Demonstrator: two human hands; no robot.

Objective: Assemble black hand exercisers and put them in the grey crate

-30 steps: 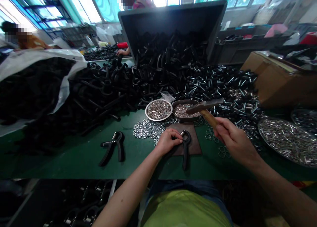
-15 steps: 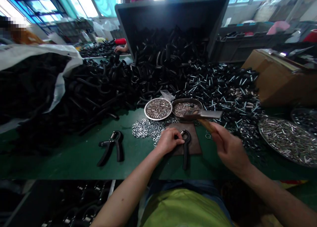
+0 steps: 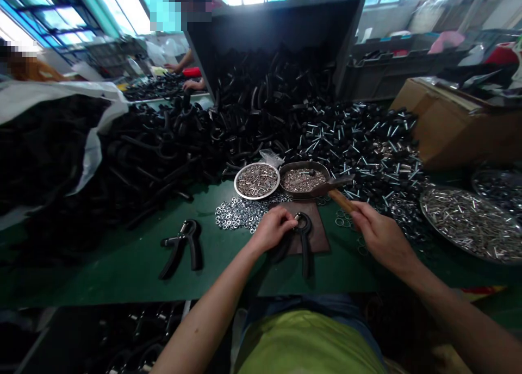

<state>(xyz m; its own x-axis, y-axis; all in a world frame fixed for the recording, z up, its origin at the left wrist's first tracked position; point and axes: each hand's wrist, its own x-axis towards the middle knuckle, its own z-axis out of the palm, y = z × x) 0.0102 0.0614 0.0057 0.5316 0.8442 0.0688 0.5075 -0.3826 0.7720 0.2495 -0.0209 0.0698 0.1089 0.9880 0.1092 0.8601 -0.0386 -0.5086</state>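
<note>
On a brown pad (image 3: 320, 238) lies a black hand grip exerciser (image 3: 305, 249), its two handles toward me and its coil end away. My left hand (image 3: 272, 228) is closed on it, thumb and fingertips pinching near the coil and covering part of the left handle. My right hand (image 3: 381, 238) is wrapped round the wooden handle of a hammer (image 3: 341, 201). The hammer's head is raised just beyond the pad, apart from the exerciser. A second hand grip exerciser (image 3: 196, 251) rests on the green table to the left, with nobody touching it.
Loose nuts (image 3: 234, 213) lie beside the pad. Behind are a round dish of pins (image 3: 256, 180) and a pan of small metal parts (image 3: 304, 179). Black handles (image 3: 175, 135) heap up from a grey bin (image 3: 281, 29). At right stand a large tray (image 3: 468, 222) and a carton (image 3: 457, 126). Another person's hand (image 3: 193, 85) shows behind.
The hammer has turned in my right hand, its head now tilting up to the right. My left hand has slid slightly left on the exerciser, showing more of the coil. The view has shifted a little.
</note>
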